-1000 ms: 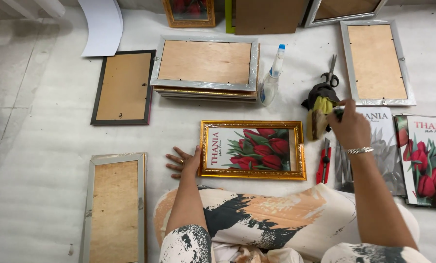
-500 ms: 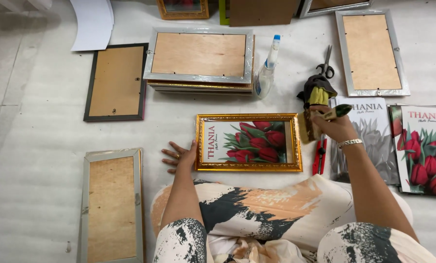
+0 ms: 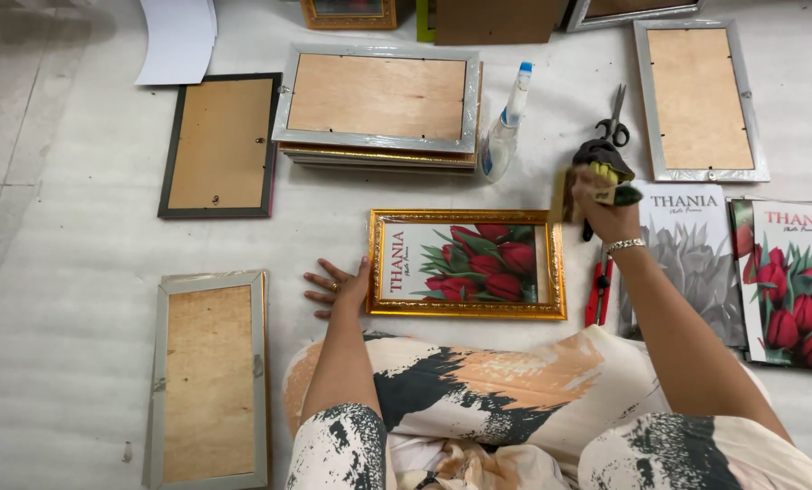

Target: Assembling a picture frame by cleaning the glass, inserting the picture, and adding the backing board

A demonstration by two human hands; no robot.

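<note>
Right hand (image 3: 606, 207) moved left since the earlier frames, now just off the gold frame's (image 3: 466, 264) top right corner, fingers closed on a yellow-green cloth (image 3: 604, 174). Left hand (image 3: 341, 287) flat, fingers spread open, against the frame's left edge on the floor (image 3: 79, 272).

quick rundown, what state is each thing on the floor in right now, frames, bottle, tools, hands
gold frame: face up, tulip print inside
left hand: flat on floor, touching the gold frame's left edge
right hand: closed on a yellow-green cloth
frame stack: backs up
silver frame: back up
dark frame: back up
spray bottle: upright, capped
scissors: lying flat, closed
red cutter: lying flat
</note>
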